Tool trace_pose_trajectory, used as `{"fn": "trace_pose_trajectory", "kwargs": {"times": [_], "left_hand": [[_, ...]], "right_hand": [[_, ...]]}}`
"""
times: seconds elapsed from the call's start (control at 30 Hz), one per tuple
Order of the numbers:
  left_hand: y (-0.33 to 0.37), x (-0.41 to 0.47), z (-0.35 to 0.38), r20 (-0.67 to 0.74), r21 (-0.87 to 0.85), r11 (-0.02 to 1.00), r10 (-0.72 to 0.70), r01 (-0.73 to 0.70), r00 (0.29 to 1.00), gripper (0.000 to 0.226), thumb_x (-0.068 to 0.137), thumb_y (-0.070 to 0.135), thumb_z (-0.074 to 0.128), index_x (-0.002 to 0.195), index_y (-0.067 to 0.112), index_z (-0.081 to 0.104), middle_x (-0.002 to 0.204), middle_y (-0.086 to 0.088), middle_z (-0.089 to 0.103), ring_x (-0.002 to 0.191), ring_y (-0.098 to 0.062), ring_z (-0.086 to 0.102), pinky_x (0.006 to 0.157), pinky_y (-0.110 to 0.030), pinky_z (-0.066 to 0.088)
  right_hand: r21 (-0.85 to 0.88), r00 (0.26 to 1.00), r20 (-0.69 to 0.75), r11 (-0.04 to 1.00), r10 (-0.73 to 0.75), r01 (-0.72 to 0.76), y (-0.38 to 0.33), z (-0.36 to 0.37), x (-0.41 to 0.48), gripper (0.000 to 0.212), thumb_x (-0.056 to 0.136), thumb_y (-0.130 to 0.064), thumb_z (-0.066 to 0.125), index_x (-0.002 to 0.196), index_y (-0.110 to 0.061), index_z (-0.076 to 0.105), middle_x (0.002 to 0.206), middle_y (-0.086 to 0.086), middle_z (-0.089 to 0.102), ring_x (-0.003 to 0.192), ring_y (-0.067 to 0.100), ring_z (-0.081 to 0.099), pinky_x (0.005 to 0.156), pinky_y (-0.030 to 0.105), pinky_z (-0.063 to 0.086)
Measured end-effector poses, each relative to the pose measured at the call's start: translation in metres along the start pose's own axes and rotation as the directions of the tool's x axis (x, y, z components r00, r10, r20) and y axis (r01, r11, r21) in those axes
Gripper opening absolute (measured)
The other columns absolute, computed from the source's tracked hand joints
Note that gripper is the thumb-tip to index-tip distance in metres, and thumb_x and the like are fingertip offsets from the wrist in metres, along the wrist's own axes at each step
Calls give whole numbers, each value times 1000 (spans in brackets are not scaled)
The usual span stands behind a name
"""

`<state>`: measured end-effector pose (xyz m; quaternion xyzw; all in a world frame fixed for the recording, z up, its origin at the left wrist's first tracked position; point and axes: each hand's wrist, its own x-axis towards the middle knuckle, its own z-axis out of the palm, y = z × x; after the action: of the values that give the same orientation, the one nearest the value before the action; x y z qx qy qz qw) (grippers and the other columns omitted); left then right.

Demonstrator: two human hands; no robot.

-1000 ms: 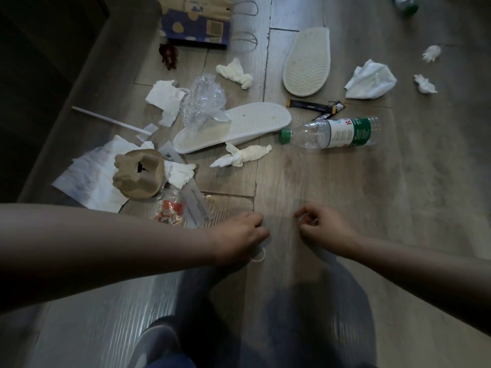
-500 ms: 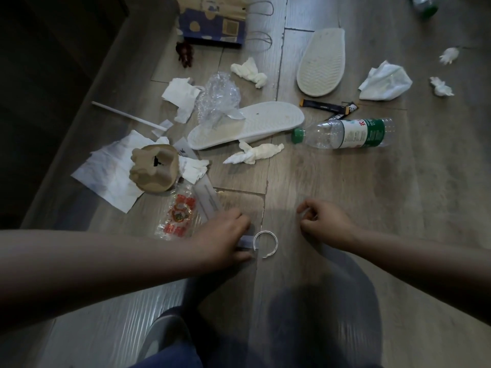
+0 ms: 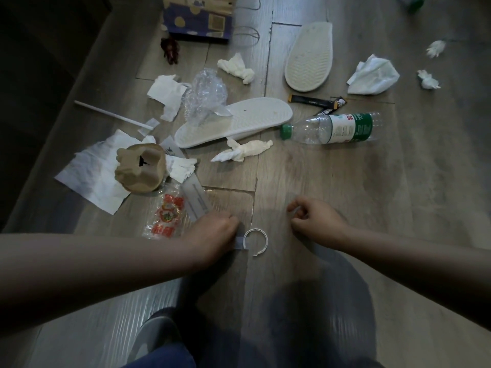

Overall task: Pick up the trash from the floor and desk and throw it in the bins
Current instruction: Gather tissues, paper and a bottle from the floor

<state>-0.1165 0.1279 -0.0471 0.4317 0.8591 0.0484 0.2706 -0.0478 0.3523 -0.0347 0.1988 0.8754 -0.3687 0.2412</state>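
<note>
Down on the wooden floor (image 3: 345, 208), the left hand (image 3: 212, 235) rests knuckles-up near the middle of the boards. Its fingers are curled under and pinch a small paper strip (image 3: 241, 243) that pokes out past the fingertips. A white plastic ring (image 3: 265, 242), open on one side, lies touching the free end of that strip. The right hand (image 3: 316, 221) sits near the ring but apart from it, its fingers curled narrowly inward with thumb and forefinger close together; nothing shows between them. Beside the left hand lie a clear wrapper (image 3: 166, 216) with red print and a grey card (image 3: 198, 199). Beyond them a crushed brown cup (image 3: 140, 168) sits on a crumpled white sheet (image 3: 90, 176) toward the floor's left edge, and a white straw (image 3: 114, 115) lies farther along that edge. Toward the middle a twisted tissue (image 3: 244, 151) lies just beside a white slipper (image 3: 233, 120), one end of which is overlapped by a clear plastic bag (image 3: 206, 94). A clear bottle (image 3: 332, 128) with a green cap lies on its side to the right of the slipper, with black sachets (image 3: 313, 100) just past it.
</note>
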Motion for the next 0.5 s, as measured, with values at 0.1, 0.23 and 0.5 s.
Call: {"fn": "trace_pose_trajectory", "kwargs": {"times": [0.1, 0.23, 0.5], "left_hand": [[4, -1, 1, 54, -1, 999, 32, -32, 998, 21, 94, 24, 51, 109, 12, 59, 110, -8, 59, 95, -21, 56, 79, -29, 43], [7, -10, 0, 136, -58, 990, 137, -130, 981, 22, 94, 24, 51, 110, 16, 63, 113, -2, 60, 101, -17, 57, 89, -29, 47], [31, 2, -16, -154, -102, 970, 206, -223, 966, 13, 87, 31, 63, 95, 21, 65, 111, 5, 50, 103, -11, 47, 85, -26, 44]], "right_hand": [[11, 1000, 9, 1000, 6, -6, 2, 0, -2, 27, 88, -9, 59, 114, -13, 59, 83, 1, 63, 73, 12, 59, 56, 18, 41], [27, 1000, 18, 1000, -3, 3, 5, 0, -3, 29, 89, -12, 59, 118, -16, 57, 86, -1, 65, 72, 6, 59, 53, 13, 38], [39, 1000, -7, 999, -13, 13, 10, -5, -1, 28, 87, -8, 60, 115, -12, 59, 83, 3, 67, 77, 15, 64, 66, 24, 50]]}}
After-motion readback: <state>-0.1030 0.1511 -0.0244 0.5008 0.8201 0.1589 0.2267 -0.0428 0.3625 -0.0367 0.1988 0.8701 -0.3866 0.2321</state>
